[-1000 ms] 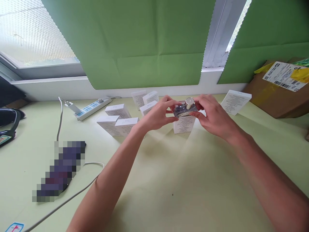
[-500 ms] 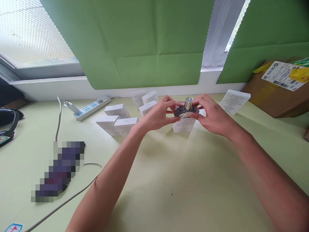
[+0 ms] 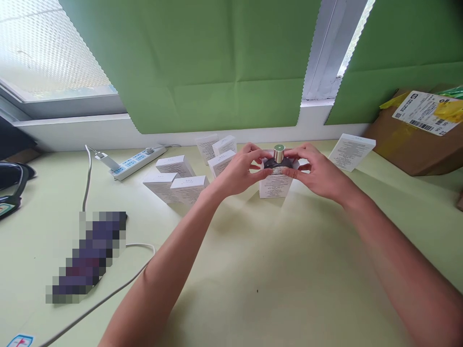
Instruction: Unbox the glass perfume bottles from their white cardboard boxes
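Over by the window wall, both hands are working the same little thing: a dark glass bottle (image 3: pixel 277 164) with a shiny metal cap (image 3: pixel 279 153), sitting in the open mouth of an upright white box (image 3: pixel 275 184). From where I'm watching, the left hand (image 3: pixel 241 168) pinches the bottle's left shoulder between thumb and fingertips, and the right hand (image 3: pixel 318 172) does the same on the other side, fingers curled in, not spread. Bottle looks upright and about half sunk into the box, cap poking out on top.

If I had to call it, the trick is keeping the bottle dead vertical and lined up with the box walls so it doesn't snag a flap or wedge at an angle. Even pressure from both sides, and don't lean on the box or it'll tip, since nothing braces it on the pale green table (image 3: pixel 253 270).

Around it: more white boxes (image 3: pixel 188 185) lying to the left, another one (image 3: pixel 352 152) tilted off to the right, a power strip (image 3: pixel 135 161) further back, and a cardboard parcel (image 3: pixel 419 140) at the far right.
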A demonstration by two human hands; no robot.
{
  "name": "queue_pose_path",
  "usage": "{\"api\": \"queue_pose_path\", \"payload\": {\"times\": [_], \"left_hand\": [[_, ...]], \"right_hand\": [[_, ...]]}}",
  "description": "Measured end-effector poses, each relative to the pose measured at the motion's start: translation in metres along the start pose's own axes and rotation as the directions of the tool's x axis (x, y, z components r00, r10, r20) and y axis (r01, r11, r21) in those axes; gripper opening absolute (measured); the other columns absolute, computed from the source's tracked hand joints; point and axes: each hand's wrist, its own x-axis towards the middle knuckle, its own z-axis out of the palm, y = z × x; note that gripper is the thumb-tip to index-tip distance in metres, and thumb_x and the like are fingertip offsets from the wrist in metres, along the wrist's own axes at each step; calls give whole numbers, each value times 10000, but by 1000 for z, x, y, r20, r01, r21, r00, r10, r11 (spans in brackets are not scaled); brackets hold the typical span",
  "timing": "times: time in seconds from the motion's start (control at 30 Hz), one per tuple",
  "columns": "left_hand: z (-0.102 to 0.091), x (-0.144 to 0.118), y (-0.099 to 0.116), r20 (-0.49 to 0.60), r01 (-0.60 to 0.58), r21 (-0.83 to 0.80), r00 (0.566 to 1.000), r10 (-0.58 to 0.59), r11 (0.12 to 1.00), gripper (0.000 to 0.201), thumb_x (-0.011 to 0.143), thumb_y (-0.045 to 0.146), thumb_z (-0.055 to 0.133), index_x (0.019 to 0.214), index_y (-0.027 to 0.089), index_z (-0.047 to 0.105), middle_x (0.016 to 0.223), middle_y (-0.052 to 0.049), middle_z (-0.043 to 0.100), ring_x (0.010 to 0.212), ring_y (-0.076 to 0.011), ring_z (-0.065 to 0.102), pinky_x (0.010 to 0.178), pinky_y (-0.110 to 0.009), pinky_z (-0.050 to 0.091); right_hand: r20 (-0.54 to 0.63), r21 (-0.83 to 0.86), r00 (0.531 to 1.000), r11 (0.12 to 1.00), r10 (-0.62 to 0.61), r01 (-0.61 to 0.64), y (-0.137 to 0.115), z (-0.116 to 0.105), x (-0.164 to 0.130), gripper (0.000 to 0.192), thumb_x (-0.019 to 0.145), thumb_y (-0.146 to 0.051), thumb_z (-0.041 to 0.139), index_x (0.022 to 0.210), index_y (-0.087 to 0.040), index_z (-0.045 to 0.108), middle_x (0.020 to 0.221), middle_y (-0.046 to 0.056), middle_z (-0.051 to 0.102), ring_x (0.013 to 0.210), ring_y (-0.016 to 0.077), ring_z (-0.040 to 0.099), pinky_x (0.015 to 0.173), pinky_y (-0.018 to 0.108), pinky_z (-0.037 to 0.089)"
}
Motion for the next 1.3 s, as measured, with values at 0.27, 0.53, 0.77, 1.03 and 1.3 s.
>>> {"api": "queue_pose_path", "payload": {"times": [0.27, 0.53, 0.77, 1.03, 1.3], "left_hand": [[-1, 1, 0, 20, 11, -4, 1000, -11, 1000, 272, 922, 293, 590, 1193, 298, 619, 1126, -38, 545, 983, -136, 589, 940, -369, 554], [2, 1, -3, 11, -13, 0, 1000, 13, 1000, 226, 907, 251, 605, 1132, 261, 607, 1112, -34, 536, 971, -127, 595, 944, -361, 539], [2, 1, -3, 9, -3, 13, 1000, 3, 1000, 200, 902, 262, 610, 1102, 255, 599, 1110, -32, 525, 962, -126, 592, 939, -357, 530], [12, 5, 3, -108, 62, -25, 992, -65, 998, 219, 955, 422, 530, 987, 220, 608, 1002, -33, 556, 924, -137, 588, 816, -301, 539], [16, 5, 4, -146, 79, -15, 986, -81, 997, 195, 949, 400, 552, 907, 211, 581, 1009, -28, 533, 884, -119, 569, 827, -304, 543]], "right_hand": [[-14, 65, 1000, 998, -1, 2, -1, 1, 2, 297, 920, -479, 574, 1170, -383, 703, 1154, 54, 577, 1059, 244, 604, 881, 446, 541], [-73, 168, 994, 983, 85, -72, 0, 11, 2, 246, 894, -384, 636, 1125, -365, 720, 1256, 22, 629, 1159, 251, 578, 950, 479, 489], [-92, 276, 986, 955, 138, -108, 5, 17, 5, 234, 865, -355, 674, 1088, -313, 731, 1263, 29, 653, 1109, 232, 605, 949, 454, 484], [-124, 229, 978, 964, 166, -135, -1, 19, 3, 251, 837, -365, 692, 1071, -281, 728, 1196, 52, 660, 1007, 211, 610, 907, 432, 497], [-61, 251, 951, 927, 304, -281, 7, 12, 1, 555, 756, -540, 740, 1213, -289, 552, 1302, 96, 594, 1211, 268, 548, 935, 453, 504]]}}
